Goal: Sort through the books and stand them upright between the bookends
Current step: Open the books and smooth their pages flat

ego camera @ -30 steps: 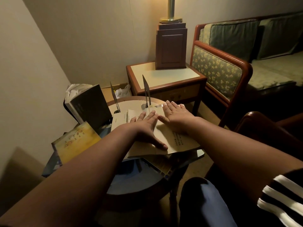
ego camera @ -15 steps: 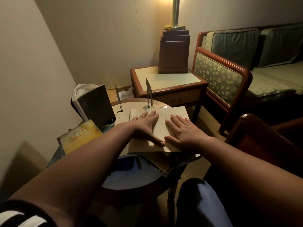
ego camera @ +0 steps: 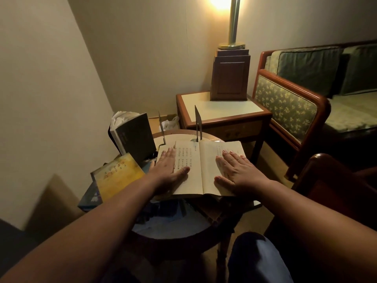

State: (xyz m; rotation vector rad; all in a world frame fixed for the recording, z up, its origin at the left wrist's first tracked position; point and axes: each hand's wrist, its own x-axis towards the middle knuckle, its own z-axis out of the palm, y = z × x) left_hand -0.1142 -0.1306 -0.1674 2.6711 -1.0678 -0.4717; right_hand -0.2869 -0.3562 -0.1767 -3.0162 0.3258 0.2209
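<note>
A cream book (ego camera: pixel 199 166) lies spread open on the round table (ego camera: pixel 179 233), with columns of print on both pages. My left hand (ego camera: pixel 168 170) presses flat on its left page and my right hand (ego camera: pixel 236 172) lies flat on its right page, fingers apart. Two thin metal bookends (ego camera: pixel 198 124) (ego camera: pixel 161 127) stand upright just behind the book, with nothing between them. A dark book (ego camera: pixel 134 137) stands tilted at the left. A yellow book (ego camera: pixel 118 176) lies slanted on a blue one (ego camera: pixel 91 197).
More books lie under the open one, partly hidden. A square side table (ego camera: pixel 222 113) with a lamp base (ego camera: pixel 230 76) stands behind. A cushioned wooden sofa (ego camera: pixel 295 107) fills the right, and a dark chair arm (ego camera: pixel 330 176) is close on the right.
The cream book was closed under both hands; now it lies open. My hands slid apart, the left onto the left page and the right onto the right page.
</note>
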